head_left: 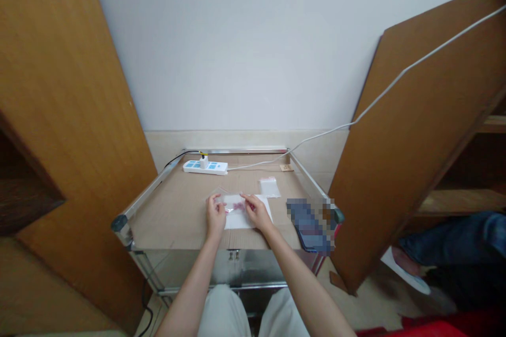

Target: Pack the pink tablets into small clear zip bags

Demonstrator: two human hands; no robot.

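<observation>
My left hand (216,215) is closed, its thumb and fingers pinching the left side of a small clear plastic bag (233,204). The bag's right side is gripped by my right hand (256,211), also closed. Something reddish shows in or through the bag near my right fingers; its kind is too small to tell. Under both hands lies a white sheet of paper (239,222) on the tabletop. Just behind my left fingers, the edge of another clear film shows, partly hidden. A small stack of clear bags (269,187) lies behind my right hand.
A white power strip (205,167) with a plug sits at the table's back left, its white cable running up to the right. A dark phone (308,225), partly pixelated, lies at the right edge. Metal rails border the cardboard-covered tabletop (166,216). Wooden furniture flanks both sides; another person's leg (454,239) is at right.
</observation>
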